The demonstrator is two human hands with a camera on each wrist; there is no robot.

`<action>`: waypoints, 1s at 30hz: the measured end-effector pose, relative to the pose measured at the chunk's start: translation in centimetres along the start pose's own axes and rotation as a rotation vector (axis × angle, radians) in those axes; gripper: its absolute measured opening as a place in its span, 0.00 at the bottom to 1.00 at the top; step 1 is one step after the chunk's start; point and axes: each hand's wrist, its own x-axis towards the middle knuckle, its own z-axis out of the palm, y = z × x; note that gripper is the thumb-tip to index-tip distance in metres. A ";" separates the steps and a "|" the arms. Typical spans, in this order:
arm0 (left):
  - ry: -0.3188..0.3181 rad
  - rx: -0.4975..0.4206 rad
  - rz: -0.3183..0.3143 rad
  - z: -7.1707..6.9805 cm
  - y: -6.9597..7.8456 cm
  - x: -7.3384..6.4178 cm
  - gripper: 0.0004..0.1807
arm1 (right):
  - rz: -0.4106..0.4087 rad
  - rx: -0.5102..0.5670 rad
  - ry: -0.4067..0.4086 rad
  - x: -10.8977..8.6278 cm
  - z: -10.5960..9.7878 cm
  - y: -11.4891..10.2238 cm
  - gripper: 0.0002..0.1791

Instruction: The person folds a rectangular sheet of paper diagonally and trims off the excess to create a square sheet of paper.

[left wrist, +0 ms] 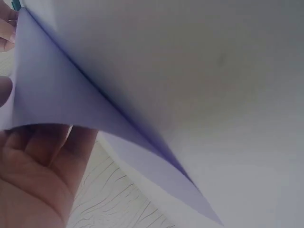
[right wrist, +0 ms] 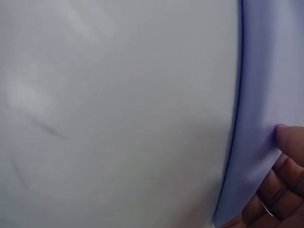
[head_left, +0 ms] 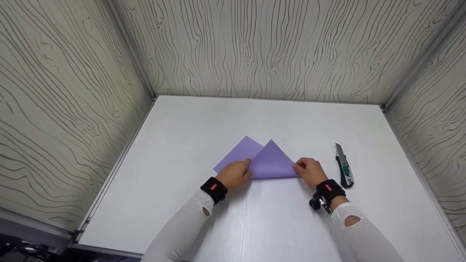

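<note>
While both hands are busy with the purple paper [head_left: 273,162], which lies on the table [head_left: 273,116] to the left of the knife [head_left: 344,169], I can see a few ways for things to go awry. The left hand [head_left: 235,173] has its grip on the end of the front flap farther from the knife, thumb on one face and fingers on the other, and the right hand [head_left: 311,172] pinches the corner nearest the knife. The two peaks don't line up, one sitting farther from the knife, so pressing down might set a crooked crease. The fold running toward the knife looks rounded rather than flat, and an uneven pull could make the layers slip or wrinkle. The knife worries me too: it lies just beside the right hand's black strap [head_left: 330,190], and a careless outward swing could knock it
</note>
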 end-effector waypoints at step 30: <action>-0.011 0.310 -0.086 1.7 3.3 1.5 0.16 | 0.059 -0.142 -0.015 0.7 0.6 -1.5 0.09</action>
